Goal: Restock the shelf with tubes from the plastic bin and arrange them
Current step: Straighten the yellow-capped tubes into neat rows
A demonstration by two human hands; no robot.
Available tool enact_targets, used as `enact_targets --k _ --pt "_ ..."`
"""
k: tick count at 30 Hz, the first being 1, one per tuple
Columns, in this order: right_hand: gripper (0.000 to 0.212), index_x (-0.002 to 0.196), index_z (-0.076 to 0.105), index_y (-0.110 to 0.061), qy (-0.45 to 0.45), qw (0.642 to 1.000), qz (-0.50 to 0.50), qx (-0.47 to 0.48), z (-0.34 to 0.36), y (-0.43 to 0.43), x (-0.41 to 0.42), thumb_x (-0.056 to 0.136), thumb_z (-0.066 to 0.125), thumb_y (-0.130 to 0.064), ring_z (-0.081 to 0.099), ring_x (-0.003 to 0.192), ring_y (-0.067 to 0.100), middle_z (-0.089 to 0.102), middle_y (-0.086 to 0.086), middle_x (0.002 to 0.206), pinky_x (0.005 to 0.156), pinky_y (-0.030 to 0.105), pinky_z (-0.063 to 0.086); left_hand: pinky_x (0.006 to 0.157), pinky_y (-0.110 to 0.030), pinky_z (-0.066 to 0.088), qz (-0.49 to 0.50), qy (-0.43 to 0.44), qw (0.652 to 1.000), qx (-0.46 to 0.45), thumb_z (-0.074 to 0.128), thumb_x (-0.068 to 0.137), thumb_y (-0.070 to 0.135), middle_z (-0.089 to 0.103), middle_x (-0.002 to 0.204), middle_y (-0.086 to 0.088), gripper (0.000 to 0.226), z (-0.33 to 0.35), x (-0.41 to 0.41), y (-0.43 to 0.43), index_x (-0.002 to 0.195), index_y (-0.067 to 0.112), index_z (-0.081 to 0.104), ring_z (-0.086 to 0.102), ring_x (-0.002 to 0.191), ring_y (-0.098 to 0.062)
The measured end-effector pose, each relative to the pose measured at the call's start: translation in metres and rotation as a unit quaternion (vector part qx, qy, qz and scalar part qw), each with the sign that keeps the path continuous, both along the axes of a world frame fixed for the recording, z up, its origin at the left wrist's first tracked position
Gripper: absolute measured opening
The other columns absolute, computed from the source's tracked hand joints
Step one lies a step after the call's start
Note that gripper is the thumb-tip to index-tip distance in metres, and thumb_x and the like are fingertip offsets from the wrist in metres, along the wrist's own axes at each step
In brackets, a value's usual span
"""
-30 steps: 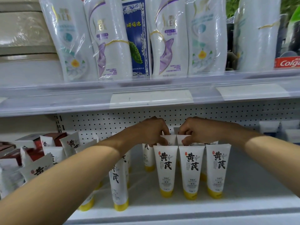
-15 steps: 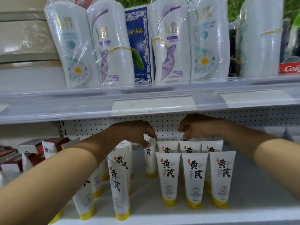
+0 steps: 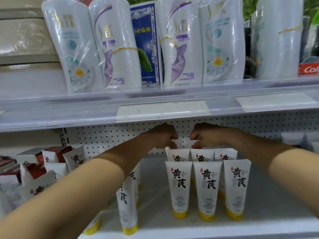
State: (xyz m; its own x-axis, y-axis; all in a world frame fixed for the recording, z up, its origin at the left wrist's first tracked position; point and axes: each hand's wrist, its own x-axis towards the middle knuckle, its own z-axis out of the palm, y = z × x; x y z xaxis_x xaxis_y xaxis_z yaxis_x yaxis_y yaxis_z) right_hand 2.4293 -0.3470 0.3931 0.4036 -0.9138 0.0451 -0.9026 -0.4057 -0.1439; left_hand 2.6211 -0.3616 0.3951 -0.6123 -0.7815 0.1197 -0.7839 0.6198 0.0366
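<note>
Both hands reach to the back of the lower shelf (image 3: pixel 155 195), close under the lip of the shelf above. The left hand (image 3: pixel 162 137) has its fingers curled down and pinches the flat crimped top of a back-row tube (image 3: pixel 175 143). The right hand (image 3: pixel 205 135), knuckles up, pinches the top of the neighbouring back tube (image 3: pixel 193 144). Only those white top edges show. The rest of both tubes is hidden behind the rows in front, and each hand may be holding more than one.

In front of them stand two neat rows of white tubes on yellow caps — the front row of three (image 3: pixel 207 192) in full view, the middle row (image 3: pixel 202 155) visible only from the shoulders up.

The left forearm covers much of another group of upright tubes (image 3: pixel 126 204) to the left. Further left, loose tubes (image 3: pixel 74 159) lean at odd angles among red boxes (image 3: pixel 58 151), their print blurred. A pegboard (image 3: pixel 107 137) backs the shelf.

On the upper shelf stand plastic-wrapped shampoo bottles (image 3: pixel 74 45) and a blue box (image 3: pixel 145 45) — their tops are cropped. A red toothpaste carton (image 3: pixel 309 69) is cut off at the right edge.
</note>
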Motion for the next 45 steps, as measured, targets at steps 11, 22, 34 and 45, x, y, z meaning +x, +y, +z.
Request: enact_targets --k 11,22,34,45 --pt "0.018 0.087 0.069 -0.012 0.020 1.000 0.004 -0.008 0.000 0.000 0.001 0.089 0.062 -0.028 0.063 0.084 0.027 0.068 0.010 0.088 0.078 0.040 0.052 0.067 -0.020 0.039 -0.005 -0.016 1.000 0.024 0.067 0.088 0.024 0.050 0.068 0.018 0.022 0.003 -0.011 -0.002 0.106 0.012 0.073 0.047 0.063 -0.001" --pt "0.016 0.088 0.065 -0.014 0.041 0.999 0.015 -0.011 0.003 0.006 0.003 0.091 0.061 -0.029 0.056 0.078 0.016 0.050 -0.012 0.076 0.076 0.034 0.049 0.074 -0.025 0.047 0.015 -0.012 0.999 0.040 0.066 0.090 0.024 0.062 0.093 -0.013 0.026 0.006 -0.014 0.005 0.110 0.008 0.070 0.057 0.074 -0.013" --pt "0.033 0.122 0.063 -0.022 -0.039 0.999 -0.005 -0.014 0.019 0.027 -0.002 0.091 0.063 -0.034 0.052 0.098 0.007 0.056 -0.010 0.109 0.083 0.018 0.041 0.092 -0.025 0.044 0.045 0.073 0.993 0.078 0.069 0.086 0.027 0.061 0.115 0.003 0.030 0.013 -0.004 0.009 0.116 0.019 0.067 0.056 0.106 -0.013" --pt "0.024 0.112 0.067 -0.032 -0.187 0.977 0.073 -0.077 0.020 0.072 -0.006 0.088 0.065 -0.035 0.059 0.102 0.000 0.064 -0.018 0.112 0.082 0.007 0.040 0.079 0.004 0.030 0.068 0.191 0.979 -0.010 0.055 0.093 0.043 0.056 0.112 0.026 0.026 0.031 0.056 0.102 0.119 0.040 0.060 0.049 0.102 0.011"
